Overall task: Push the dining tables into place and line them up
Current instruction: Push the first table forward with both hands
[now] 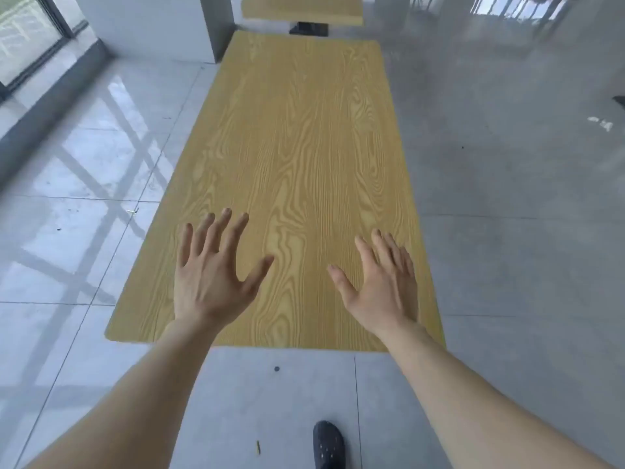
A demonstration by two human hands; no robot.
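A long dining table with a yellow wood-grain top runs away from me down the middle of the view. My left hand hovers over its near end with fingers spread, holding nothing. My right hand is open too, over the near right part of the top. Whether either palm touches the wood I cannot tell. A second table of the same kind stands beyond the far end, with a small gap between the two and its black base showing.
A white pillar stands at the far left of the long table. Glass doors with a dark frame line the left side. Glossy grey tiled floor surrounds the tables. My dark shoe is on the floor below the near edge.
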